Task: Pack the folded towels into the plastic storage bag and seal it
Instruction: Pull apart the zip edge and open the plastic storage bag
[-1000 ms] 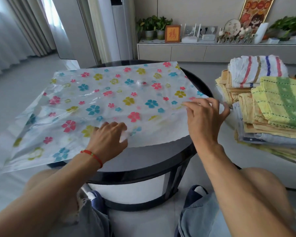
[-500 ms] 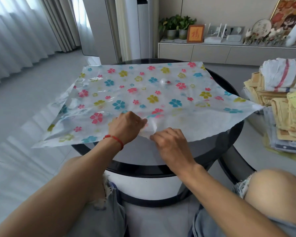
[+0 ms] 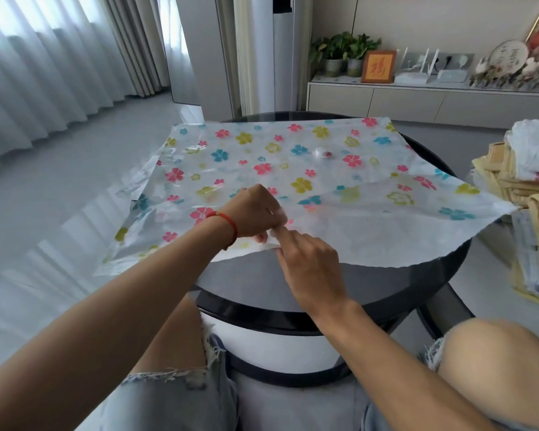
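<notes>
A flat plastic storage bag (image 3: 308,169) printed with pink, blue and yellow flowers lies spread over a round black table (image 3: 386,293), its corners hanging past the rim. My left hand (image 3: 254,214), with a red cord at the wrist, pinches the bag's near edge. My right hand (image 3: 311,265) meets it there, fingertips also gripping that edge at the middle. A small round valve (image 3: 323,153) sits on the bag's top. A stack of folded towels (image 3: 529,194), yellow and white with stripes, stands at the right edge of the view.
A low cabinet (image 3: 417,101) with potted plants, a framed picture and ornaments runs along the far wall. Curtains (image 3: 44,73) hang on the left over a pale floor. My knees in torn denim shorts sit under the table's near rim.
My right hand left the bag's right corner and came in to the middle of the near edge beside my left hand. Both now pinch that edge. The view has swung left.
</notes>
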The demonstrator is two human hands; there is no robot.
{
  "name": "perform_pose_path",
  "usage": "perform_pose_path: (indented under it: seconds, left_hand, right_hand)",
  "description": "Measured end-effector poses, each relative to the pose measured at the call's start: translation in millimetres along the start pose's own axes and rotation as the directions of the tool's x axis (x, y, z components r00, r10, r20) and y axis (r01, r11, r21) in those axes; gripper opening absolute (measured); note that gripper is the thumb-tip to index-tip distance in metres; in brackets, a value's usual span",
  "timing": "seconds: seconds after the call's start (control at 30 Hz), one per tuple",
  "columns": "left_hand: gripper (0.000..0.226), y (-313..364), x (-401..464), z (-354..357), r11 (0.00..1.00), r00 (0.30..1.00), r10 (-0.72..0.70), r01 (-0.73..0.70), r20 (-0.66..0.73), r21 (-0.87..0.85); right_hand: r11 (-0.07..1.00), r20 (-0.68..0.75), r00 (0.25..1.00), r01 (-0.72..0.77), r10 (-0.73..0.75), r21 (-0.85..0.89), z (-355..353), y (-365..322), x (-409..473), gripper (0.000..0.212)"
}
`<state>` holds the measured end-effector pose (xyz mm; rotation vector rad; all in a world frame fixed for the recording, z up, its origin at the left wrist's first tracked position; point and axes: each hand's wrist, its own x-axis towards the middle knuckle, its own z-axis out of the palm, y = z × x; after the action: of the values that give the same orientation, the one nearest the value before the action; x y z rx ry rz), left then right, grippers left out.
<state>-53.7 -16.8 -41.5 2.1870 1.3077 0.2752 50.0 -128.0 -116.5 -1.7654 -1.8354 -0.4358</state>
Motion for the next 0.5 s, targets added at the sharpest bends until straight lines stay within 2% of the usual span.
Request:
perform_pose_path:
  seconds: [0.1, 0.17, 0.27, 0.4, 0.5]
  left_hand:
    - [0.031, -6.5, -6.0, -2.5, 0.994, 0.999, -0.046, 0.047, -0.011, 0.102]
    - [0.034, -9.4, -10.4, -5.3, 0.982, 0.999, -0.052, 0.052, -0.003, 0.180]
    - [0.032, -9.1, -11.1, -11.1, 0.968, 1.000, 0.026, -0.029, 0.016, 0.250]
    - [0.034, -10.4, 8.2, -27.8, 0.975, 0.997, 0.010, 0.007, -0.075, 0.221]
    - [0.033, -9.7, 19.1, -36.4, 0.991, 0.996, -0.078, 0.082, -0.044, 0.106]
  right_hand:
    - [1.000, -0.070, 0.997, 0.012, -0.012, 0.003, 2.7, 5.7, 3.1, 0.024]
    - [0.999, -0.100, 0.995, 0.028, -0.024, 0.036, 6.4, 6.2, 3.4, 0.024]
    - [0.994, -0.093, 0.995, 0.038, -0.028, 0.105, 9.2, 6.6, 3.9, 0.028]
    - [0.964, 0.082, 0.995, 0.034, -0.058, 0.263, 5.9, 10.3, -1.2, 0.014]
    - [0.974, 0.286, 0.954, 0.022, -0.088, 0.225, 6.9, 10.6, -6.8, 0.008]
